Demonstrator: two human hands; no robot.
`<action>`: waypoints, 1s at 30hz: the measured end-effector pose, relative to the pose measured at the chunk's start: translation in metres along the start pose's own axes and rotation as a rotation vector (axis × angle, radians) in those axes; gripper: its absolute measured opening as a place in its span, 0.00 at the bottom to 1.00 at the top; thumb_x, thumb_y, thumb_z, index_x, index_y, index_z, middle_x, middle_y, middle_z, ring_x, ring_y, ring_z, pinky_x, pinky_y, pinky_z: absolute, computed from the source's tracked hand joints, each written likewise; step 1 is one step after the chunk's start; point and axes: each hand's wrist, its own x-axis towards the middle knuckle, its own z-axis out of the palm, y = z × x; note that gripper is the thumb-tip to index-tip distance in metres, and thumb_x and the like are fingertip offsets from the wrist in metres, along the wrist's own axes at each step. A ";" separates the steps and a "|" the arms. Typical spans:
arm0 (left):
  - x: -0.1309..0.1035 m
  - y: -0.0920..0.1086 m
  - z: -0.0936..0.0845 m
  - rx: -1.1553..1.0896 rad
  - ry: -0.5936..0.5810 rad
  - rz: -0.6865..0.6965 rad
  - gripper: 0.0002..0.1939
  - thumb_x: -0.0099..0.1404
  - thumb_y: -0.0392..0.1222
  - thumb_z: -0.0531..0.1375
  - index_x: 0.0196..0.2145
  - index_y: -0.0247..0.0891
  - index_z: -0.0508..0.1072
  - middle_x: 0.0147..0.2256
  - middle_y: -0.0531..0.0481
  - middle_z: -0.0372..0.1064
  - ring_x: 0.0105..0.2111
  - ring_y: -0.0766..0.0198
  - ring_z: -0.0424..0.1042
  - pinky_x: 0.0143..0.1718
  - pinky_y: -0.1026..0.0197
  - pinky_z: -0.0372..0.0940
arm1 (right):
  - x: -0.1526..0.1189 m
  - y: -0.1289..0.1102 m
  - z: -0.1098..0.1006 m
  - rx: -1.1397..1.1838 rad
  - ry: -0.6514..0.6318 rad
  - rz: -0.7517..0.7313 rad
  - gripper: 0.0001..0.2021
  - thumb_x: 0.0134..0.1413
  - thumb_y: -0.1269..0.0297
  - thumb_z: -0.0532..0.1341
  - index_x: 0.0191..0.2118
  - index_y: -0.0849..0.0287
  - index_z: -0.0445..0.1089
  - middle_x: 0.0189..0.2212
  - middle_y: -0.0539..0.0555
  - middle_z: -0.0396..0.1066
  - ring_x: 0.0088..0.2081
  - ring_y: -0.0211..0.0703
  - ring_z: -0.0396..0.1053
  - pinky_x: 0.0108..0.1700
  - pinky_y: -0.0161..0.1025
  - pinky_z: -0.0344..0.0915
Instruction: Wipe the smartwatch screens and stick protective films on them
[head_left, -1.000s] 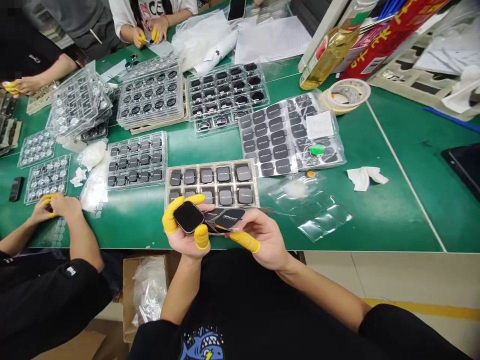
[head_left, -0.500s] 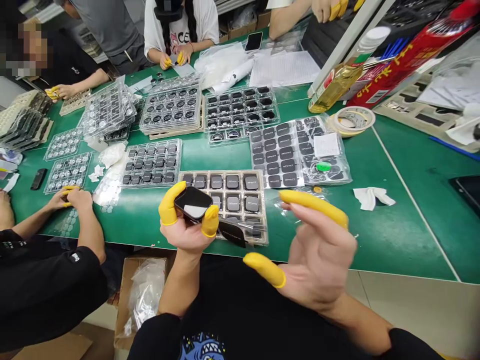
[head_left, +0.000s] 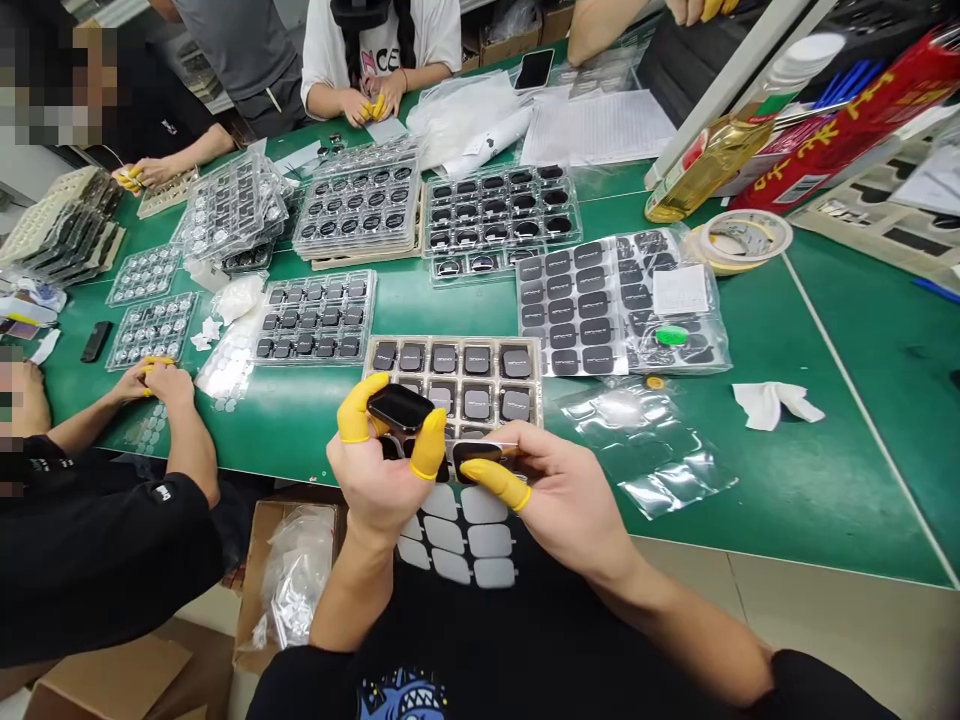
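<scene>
A: Take the beige tray [head_left: 535, 395] as our mark and start at the left. Anything there?

B: Well left of it, a co-worker's hands [head_left: 154, 378] are at the edge of the surface [head_left: 847, 420]; too far off to bump anything here, I'd say. Closer, just left of the tray, sits a clear blister pack [head_left: 370, 312] of dark square pieces.

A: And the left hand [head_left: 379, 465]?

B: It shows in front of the tray's near left part. The grip is closed to the width of a black device [head_left: 400, 407], thumb one side, fingers the other, with the device tilted. Only the yellow-covered tips seem to carry it, so a smooth rim could slide free and drop onto the pieces in the tray.

A: The right hand [head_left: 559, 490]?

B: By the tray's near right corner, pinched thin on a label sheet [head_left: 491, 542]. The grey rounded shapes hang below the tray's near edge. The thumb lies across a dark label, and pressing hard there could crease it; the dangling part could snag the rim. How firm the pinch is, I can't tell.

A: Further right?

B: Loose clear film [head_left: 679, 485], right of the tray. Being so light, it could be dragged along by a careless sweep.
</scene>
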 end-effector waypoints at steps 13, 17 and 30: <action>-0.039 -0.049 0.035 0.131 -0.288 -0.277 0.30 0.68 0.65 0.70 0.52 0.37 0.78 0.19 0.61 0.70 0.18 0.66 0.72 0.26 0.64 0.65 | 0.009 0.058 -0.012 -0.585 -0.016 -0.406 0.14 0.78 0.59 0.64 0.62 0.53 0.76 0.49 0.59 0.85 0.45 0.52 0.83 0.45 0.47 0.81; -0.038 -0.056 0.046 0.133 -0.323 -0.302 0.29 0.68 0.65 0.71 0.52 0.37 0.78 0.18 0.61 0.70 0.17 0.66 0.71 0.25 0.64 0.63 | 0.020 0.060 -0.015 -0.832 -0.028 -0.574 0.11 0.78 0.63 0.64 0.59 0.54 0.78 0.47 0.61 0.84 0.44 0.53 0.80 0.42 0.48 0.78; -0.043 -0.071 0.065 0.117 -0.351 -0.400 0.29 0.68 0.63 0.71 0.53 0.36 0.77 0.23 0.56 0.78 0.20 0.65 0.75 0.24 0.63 0.60 | 0.033 0.072 -0.022 -1.004 -0.056 -0.702 0.20 0.71 0.81 0.59 0.54 0.50 0.80 0.41 0.56 0.85 0.46 0.50 0.79 0.40 0.44 0.72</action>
